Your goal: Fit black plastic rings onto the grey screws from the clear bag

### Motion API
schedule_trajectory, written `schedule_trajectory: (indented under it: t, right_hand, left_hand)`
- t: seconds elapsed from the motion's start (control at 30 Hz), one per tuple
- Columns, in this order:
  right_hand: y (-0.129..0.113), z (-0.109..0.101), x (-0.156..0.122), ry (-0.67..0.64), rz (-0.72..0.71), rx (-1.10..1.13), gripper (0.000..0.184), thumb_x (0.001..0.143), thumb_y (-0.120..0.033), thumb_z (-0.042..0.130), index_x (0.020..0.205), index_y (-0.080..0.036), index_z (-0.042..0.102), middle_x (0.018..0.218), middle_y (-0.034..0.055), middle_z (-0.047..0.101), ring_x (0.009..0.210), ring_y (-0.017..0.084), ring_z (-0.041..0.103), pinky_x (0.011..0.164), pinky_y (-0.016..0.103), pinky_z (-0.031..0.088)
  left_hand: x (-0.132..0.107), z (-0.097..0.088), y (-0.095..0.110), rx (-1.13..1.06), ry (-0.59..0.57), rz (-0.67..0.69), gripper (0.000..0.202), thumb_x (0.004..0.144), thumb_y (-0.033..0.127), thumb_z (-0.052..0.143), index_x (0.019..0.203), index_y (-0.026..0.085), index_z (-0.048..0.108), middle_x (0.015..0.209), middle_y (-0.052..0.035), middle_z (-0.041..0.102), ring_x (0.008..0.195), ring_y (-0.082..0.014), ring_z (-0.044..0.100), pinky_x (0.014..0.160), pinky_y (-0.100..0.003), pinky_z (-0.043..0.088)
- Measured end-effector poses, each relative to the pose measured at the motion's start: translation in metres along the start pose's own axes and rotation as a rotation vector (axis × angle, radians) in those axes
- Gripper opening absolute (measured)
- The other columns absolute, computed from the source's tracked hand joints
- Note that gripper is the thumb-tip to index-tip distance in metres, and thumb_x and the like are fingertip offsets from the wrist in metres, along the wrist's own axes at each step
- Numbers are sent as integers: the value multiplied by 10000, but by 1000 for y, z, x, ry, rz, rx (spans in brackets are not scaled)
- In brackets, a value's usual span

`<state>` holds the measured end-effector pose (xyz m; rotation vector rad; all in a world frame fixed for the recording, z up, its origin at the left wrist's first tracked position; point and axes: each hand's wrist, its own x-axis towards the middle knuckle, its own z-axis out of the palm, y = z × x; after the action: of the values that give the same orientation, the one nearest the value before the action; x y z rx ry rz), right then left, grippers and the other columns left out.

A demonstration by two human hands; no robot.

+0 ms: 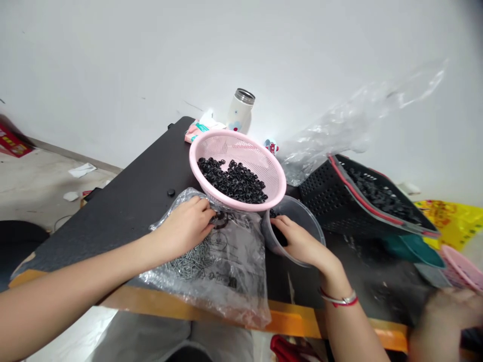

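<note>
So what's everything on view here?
Wall: one, white, behind
Table: one, black, below
Colander: one, pink, centre
Rings: many, black, in colander
Plastic bag: one, clear, before colander
Metal pieces: many, silver, at bag's left
Tub: one, clear, beside bag
Basket: one, black, beside tub
Parts: many, dark, in basket
Plastic sheet: one, clear, behind basket
Bottle: one, white, behind colander
Tissue pack: one, pink-teal, beside bottle
Cap: one, black, left of colander
Printed sack: one, yellow, far right
Bowl: one, teal, beside basket
Small basket: one, pink, right edge
Another person's hand: one, blurred, lower right
Left hand: one, bare, on bag
Right hand: one, bare, in tub
</note>
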<state>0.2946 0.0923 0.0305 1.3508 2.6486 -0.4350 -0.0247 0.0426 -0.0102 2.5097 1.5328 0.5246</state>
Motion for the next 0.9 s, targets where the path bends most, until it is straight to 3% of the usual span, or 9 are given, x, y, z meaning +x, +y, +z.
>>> schedule_trajectory:
  t: [0.23,0.4,0.57,0.67,0.9]
  right_hand:
    - [-2,-1,5,-2,-50,126,232,801,-123,580,1018,-183,639,1009,69,626,901,203,615,809,285,481]
    - [0,-9,-1,-16,-94,193,236,796,-85,554,973,-189,670,968,53,672,869,192,629,779,275,483]
    - [0,-14,-12,108,-55,109,267,820,-105,506,1023,-172,665,1011,82,683,905,214,647,792,310,502]
    - [-1,-12,-15,142,-39,93,296,844,-109,471,1062,-165,663,1071,91,694,972,229,656,857,344,500]
    - [-11,-13,-17,253,35,151,167,893,-273,557,911,-186,698,901,70,732,790,225,682,733,323,512]
  left_hand:
    - [2,5,0,-68,-75,3,155,853,200,618,918,120,733,878,-118,610,879,-285,561,800,-425,488]
    - [2,10,-3,-88,-61,11,150,852,147,569,824,142,715,823,-95,622,846,-257,583,788,-394,478]
    - [1,13,-8,-115,-52,21,172,849,146,558,786,160,718,795,-78,659,825,-248,615,760,-369,472]
    - [1,9,-9,-135,-52,16,182,838,129,561,767,175,722,789,-58,683,820,-229,640,739,-333,473]
    - [3,-7,-11,-133,-28,-86,276,880,125,471,891,191,739,905,-67,723,850,-246,667,695,-332,481]
